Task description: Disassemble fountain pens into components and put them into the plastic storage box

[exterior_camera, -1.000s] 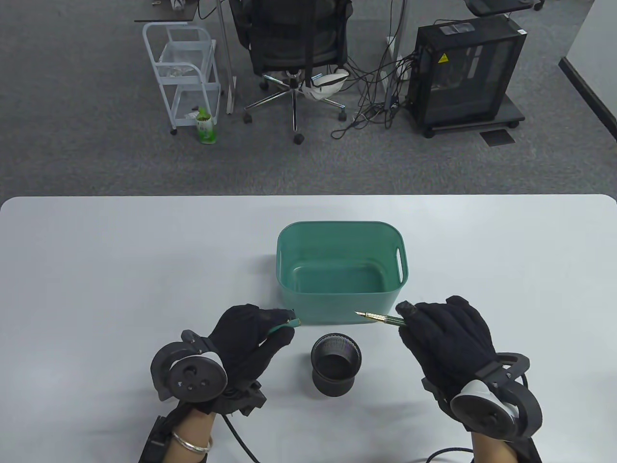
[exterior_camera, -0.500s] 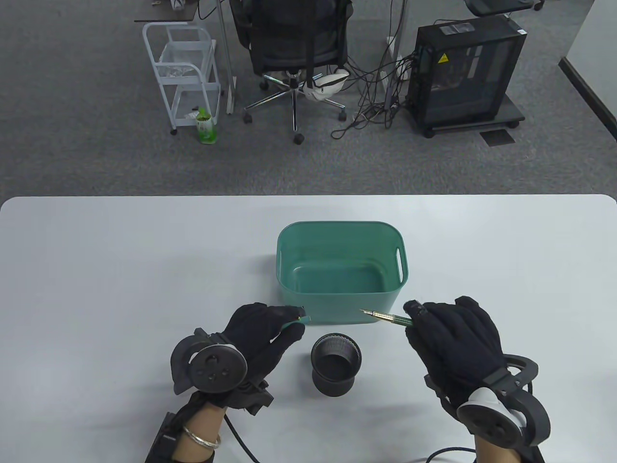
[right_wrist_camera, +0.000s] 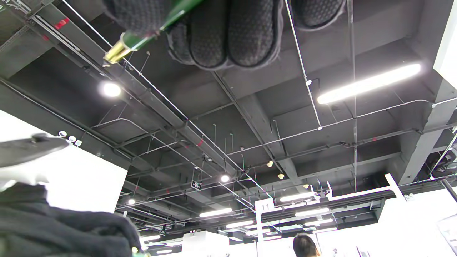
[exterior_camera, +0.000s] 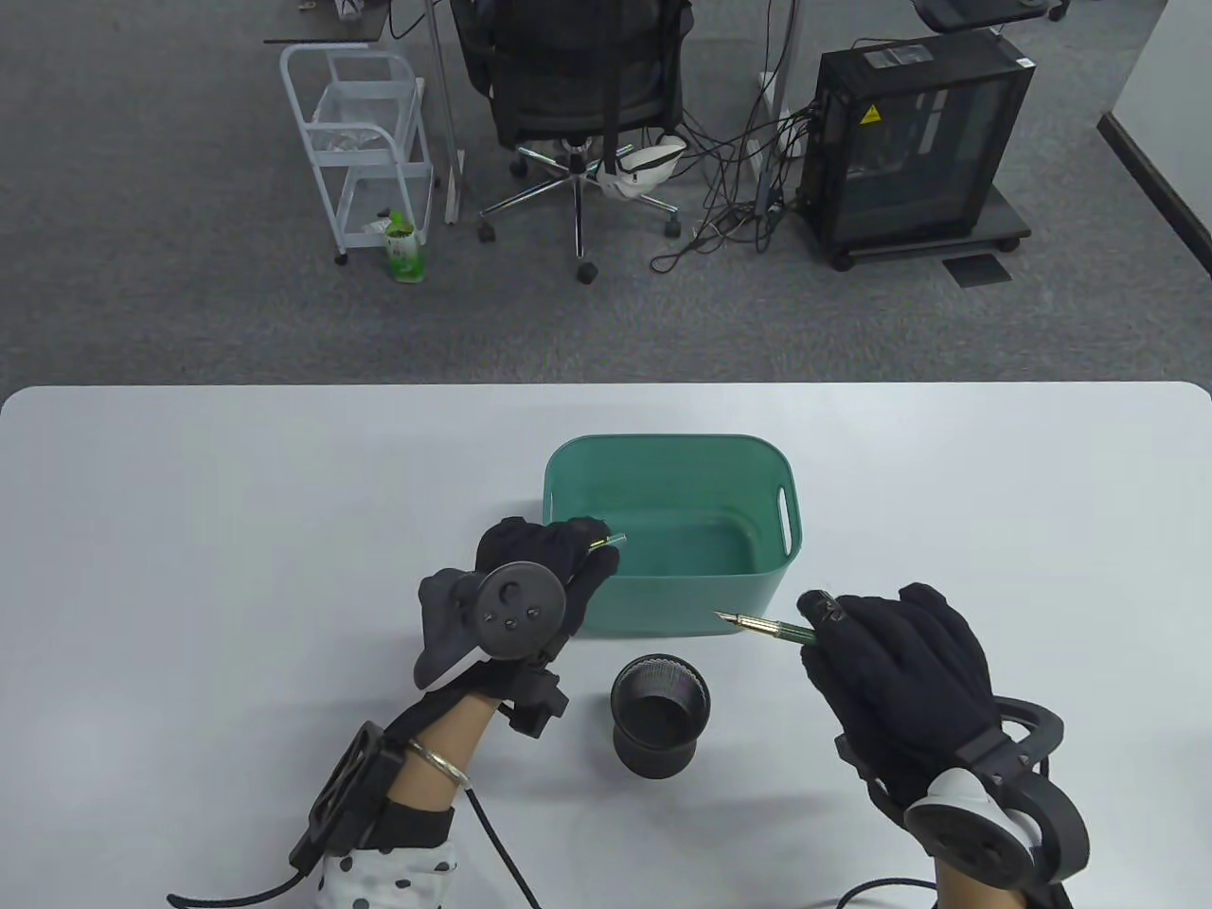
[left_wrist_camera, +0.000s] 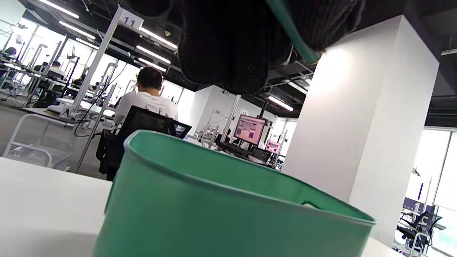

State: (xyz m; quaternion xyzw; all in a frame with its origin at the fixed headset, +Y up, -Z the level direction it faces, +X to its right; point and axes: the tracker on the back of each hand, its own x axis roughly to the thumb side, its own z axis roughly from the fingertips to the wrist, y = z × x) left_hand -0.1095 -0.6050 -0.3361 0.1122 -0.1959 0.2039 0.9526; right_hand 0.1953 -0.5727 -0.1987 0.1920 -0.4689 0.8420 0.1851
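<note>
Dropping off cap [exterior_camera: 606,542] – pinched in left hand [exterior_camera: 544,568], over near-left rim of green storage box [exterior_camera: 791,511] | gripping uncapped pen body [exterior_camera: 767,629] in right hand [exterior_camera: 895,668], nib toward box | next, likely: release cap, then unscrew body.

Green cap [exterior_camera: 606,543] over teal box [exterior_camera: 663,445]; uncapped pen [exterior_camera: 765,628] beside.

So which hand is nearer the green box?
Left. The left hand holds the pen cap over the green box rim; the right hand is beside it with the pen.
</note>
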